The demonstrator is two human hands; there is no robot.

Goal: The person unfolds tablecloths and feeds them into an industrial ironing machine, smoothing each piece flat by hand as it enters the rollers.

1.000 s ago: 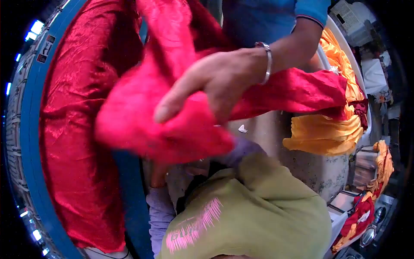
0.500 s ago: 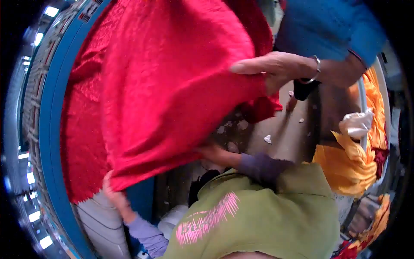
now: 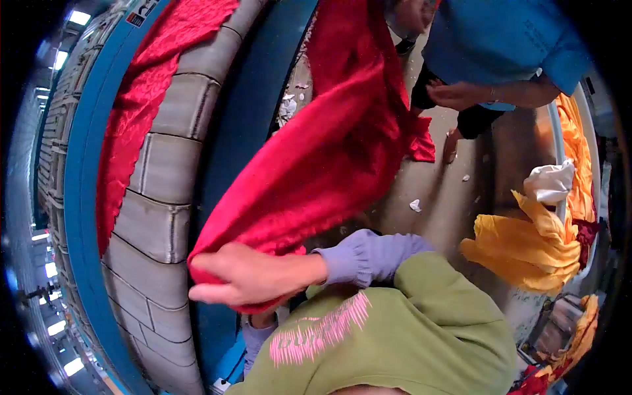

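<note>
The right hand [image 3: 247, 273] is partly closed at the near end of the red cloth [image 3: 329, 148], pinching its edge between thumb and fingers. The left hand [image 3: 263, 319] is mostly hidden below it, so I can't tell its grip. The cloth stretches up and away, beside the grey padded surface [image 3: 155, 224], where 1 more red piece [image 3: 138, 105] lies. A person in a blue shirt [image 3: 507, 39] stands beyond, to the right.

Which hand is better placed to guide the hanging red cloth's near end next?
Probably the right hand, which lies over that end of the hanging red cloth; the left hand is mostly hidden below it.
</note>
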